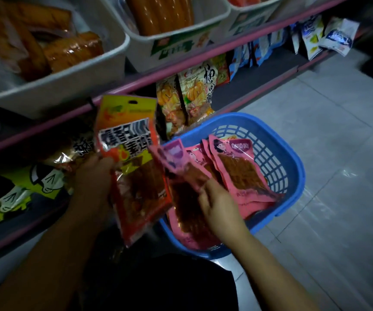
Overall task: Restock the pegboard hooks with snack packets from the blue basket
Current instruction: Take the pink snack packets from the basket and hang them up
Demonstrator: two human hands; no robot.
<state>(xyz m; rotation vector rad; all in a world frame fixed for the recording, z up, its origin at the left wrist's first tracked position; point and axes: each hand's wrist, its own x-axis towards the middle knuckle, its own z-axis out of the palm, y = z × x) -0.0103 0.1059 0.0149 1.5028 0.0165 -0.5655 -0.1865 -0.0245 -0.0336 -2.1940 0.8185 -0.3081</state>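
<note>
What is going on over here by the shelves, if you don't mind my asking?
A person is restocking snacks. Their left hand holds an orange packet upright in front of the shelf, while the right hand grips a pink packet over the blue basket. More pink packets lie in the basket, which sits on the tiled floor.

The slatted blue plastic basket point(277, 158) is moulded smooth, and the pink snack packets point(244, 176) in it are of glossy film. The orange-and-yellow foil-like packet point(134, 167) is shiny and crinkled; pale smooth floor tiles point(338, 131) are seen alongside.
</note>
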